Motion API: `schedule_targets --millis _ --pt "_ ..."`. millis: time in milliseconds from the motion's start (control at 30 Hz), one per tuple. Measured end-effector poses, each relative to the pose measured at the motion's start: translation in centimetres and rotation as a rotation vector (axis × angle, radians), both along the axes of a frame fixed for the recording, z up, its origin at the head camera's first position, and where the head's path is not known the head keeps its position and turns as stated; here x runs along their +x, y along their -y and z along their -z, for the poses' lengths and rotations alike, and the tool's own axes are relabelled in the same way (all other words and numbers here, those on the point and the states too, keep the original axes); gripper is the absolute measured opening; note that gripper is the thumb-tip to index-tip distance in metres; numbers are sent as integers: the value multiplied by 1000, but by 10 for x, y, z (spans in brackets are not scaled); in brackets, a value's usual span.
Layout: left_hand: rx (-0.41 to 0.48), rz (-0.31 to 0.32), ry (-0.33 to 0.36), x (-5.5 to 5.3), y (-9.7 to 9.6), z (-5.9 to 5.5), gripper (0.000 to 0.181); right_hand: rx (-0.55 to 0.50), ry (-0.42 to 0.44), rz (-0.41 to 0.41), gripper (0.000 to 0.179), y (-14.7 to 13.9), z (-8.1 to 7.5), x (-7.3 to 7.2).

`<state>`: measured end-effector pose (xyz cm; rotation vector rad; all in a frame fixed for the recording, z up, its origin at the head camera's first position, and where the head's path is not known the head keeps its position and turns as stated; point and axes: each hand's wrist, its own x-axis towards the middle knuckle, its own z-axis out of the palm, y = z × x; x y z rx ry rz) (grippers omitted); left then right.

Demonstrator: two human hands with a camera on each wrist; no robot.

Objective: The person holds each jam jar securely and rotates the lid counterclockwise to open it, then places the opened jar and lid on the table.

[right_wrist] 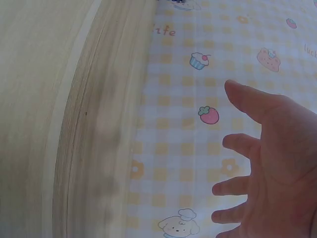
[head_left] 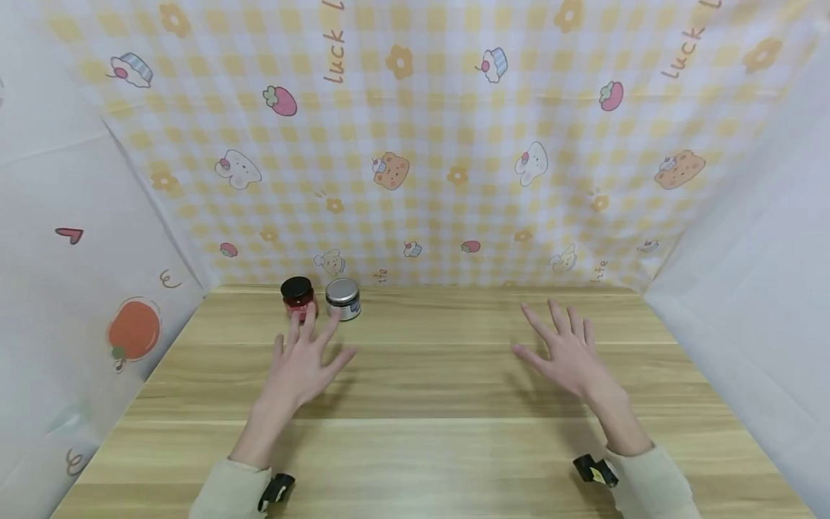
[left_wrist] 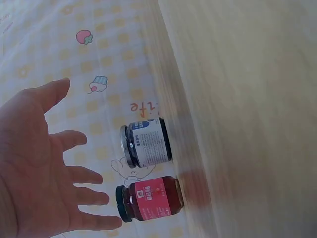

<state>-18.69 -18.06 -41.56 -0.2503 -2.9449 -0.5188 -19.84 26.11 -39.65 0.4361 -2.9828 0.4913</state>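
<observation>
Two small glass jars stand side by side at the back left of the wooden table. One is a red-labelled jar (head_left: 300,308) with a black lid; the other, a dark jar (left_wrist: 148,143), has a silver lid and a white-and-blue label. My left hand (head_left: 301,367) hovers over the table just in front of them, fingers spread, and its fingertips overlap the jars in the head view. Nothing is in that hand. Off to the right, my right hand (head_left: 573,360) is held above the table with spread fingers, holding nothing and far from both jars.
The wood-grain table (head_left: 415,447) ends at a yellow checked cloth (head_left: 428,202) hanging along its back edge. White sheets hang at the left side (head_left: 58,303) and right side (head_left: 746,288). A small black device sits at each wrist.
</observation>
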Motion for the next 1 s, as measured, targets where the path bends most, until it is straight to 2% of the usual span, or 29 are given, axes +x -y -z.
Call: schedule_targets --millis 433,733,1000 --pt "71 11 30 -13 -3 2 94 6 -23 -69 78 13 1 -14" --pt "143 5 60 -21 -2 1 96 -4 -34 -88 76 26 -3 -21" --pt "185 -2 71 -29 -6 0 94 -45 -32 -108 77 41 -2 -34"
